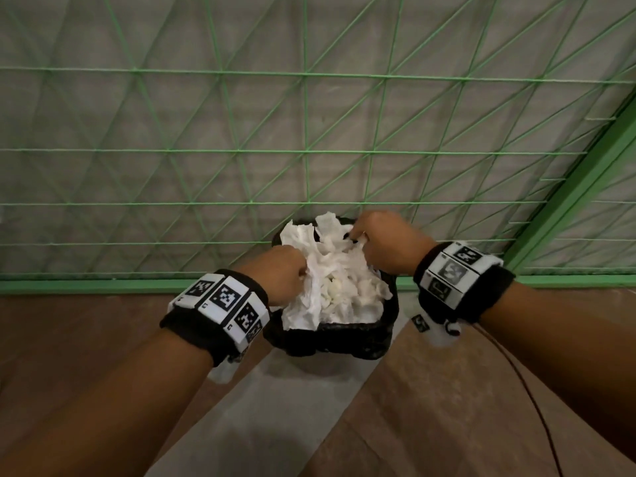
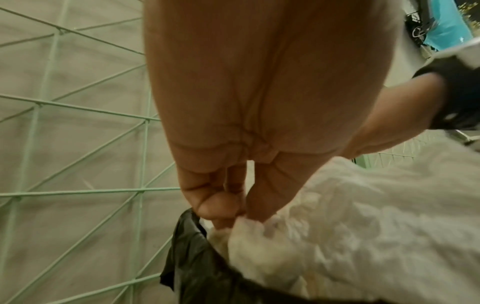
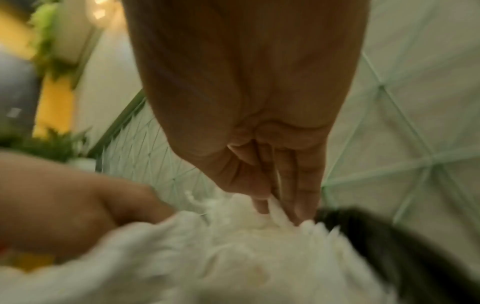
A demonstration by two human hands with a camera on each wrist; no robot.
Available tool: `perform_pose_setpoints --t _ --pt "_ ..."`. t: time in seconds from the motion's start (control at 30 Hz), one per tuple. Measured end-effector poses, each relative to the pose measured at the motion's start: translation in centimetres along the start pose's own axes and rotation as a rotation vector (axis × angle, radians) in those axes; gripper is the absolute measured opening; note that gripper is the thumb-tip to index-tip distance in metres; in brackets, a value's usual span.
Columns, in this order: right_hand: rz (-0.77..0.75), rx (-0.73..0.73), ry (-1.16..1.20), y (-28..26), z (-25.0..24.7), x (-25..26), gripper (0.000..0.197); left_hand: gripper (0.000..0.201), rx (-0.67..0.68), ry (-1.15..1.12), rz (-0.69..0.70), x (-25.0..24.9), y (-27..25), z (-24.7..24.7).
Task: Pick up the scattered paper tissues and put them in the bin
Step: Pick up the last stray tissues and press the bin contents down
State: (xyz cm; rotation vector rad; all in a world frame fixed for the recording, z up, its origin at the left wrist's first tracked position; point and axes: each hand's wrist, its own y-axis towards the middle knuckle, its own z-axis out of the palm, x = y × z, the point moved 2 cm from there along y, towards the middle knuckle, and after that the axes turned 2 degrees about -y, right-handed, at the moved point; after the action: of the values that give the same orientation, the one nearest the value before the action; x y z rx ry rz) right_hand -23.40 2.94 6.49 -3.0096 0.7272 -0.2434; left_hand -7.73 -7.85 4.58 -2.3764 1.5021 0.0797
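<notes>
fingers (image 2: 257, 205) of the left hand (image 1: 280, 273) and of the right hand (image 1: 382, 241) are pinching opposite edges of the crumpled white paper tissues (image 1: 334, 273), which are mounding directly below, atop the black-lined bin (image 1: 344, 339).

A pale floor (image 1: 275, 425) is seen, with a black-lined bin (image 1: 330, 339) stood on it at 12 o'clock.

Head view: fingertips of both hands are buried in the tissues (image 1: 330, 270); their grip cannot be judged there. The bin (image 1: 330, 339) shows only its black rim and liner; its inside is covered by paper. Right wrist view is heavily blurred: tissues, bin edge (image 3: 389, 242) and background objects at upper left are indistinct. Left wrist view cuts off the bin at the bottom edge.
</notes>
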Motion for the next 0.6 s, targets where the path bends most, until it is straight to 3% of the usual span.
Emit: perform_pose_setpoints --t 0.1,0.23,0.33,0.43,0.5,0.6 --pt "0.016 0.191 0.150 -1.6 2.3 1.6 0.035 0.022 0.050 -0.005 -0.031 -0.2 0.3 0.9" --pt "0.031 0.418 0.092 -1.3 3.8 2.3 0.025 0.029 0.058 -0.054 -0.025 0.2 0.0 0.2" --pt "0.023 0.379 0.158 -1.1 1.4 2.0 0.034 0.041 0.005 -0.091 -0.045 1.1 -0.6 -1.7" --pt "0.081 0.246 0.259 -1.6 -2.5 0.8 0.034 0.025 -0.092 -0.161 -0.024 1.6 -1.4 -4.1" --pt "0.081 0.202 0.246 -2.0 -4.4 0.1 0.032 0.012 -0.032 -0.222 -0.002 1.0 -2.3 -5.1" --pt "0.100 0.177 0.279 -2.5 -6.0 -1.1 0.031 0.038 0.154 -0.149 0.009 -0.3 -3.3 -3.7"
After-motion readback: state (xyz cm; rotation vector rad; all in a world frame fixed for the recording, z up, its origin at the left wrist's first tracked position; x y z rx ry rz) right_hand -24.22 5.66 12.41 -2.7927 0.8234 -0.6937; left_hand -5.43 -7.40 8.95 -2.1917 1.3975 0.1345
